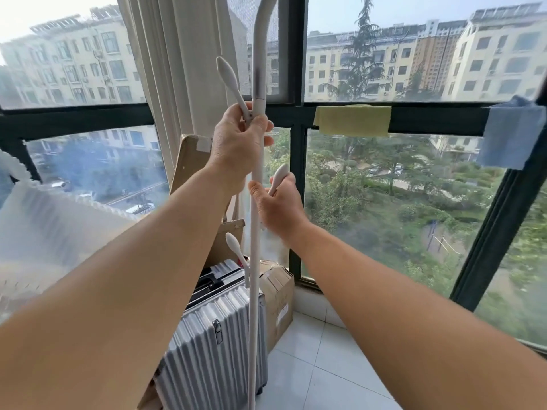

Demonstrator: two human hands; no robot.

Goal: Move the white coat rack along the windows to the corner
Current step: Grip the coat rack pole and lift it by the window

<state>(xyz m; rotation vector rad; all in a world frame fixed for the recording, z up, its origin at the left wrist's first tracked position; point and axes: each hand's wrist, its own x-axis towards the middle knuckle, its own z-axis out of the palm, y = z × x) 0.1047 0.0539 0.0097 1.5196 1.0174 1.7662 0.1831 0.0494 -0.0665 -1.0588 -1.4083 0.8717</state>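
Dark-framed windows (349,116), beige curtain (177,69), white tile floor (319,374), daylight, grey suitcase (213,329).

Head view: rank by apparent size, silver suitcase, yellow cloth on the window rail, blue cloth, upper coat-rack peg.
1. silver suitcase, nearest the camera, so partly inflated
2. yellow cloth and blue cloth: look alike, not ranked
3. upper coat-rack peg
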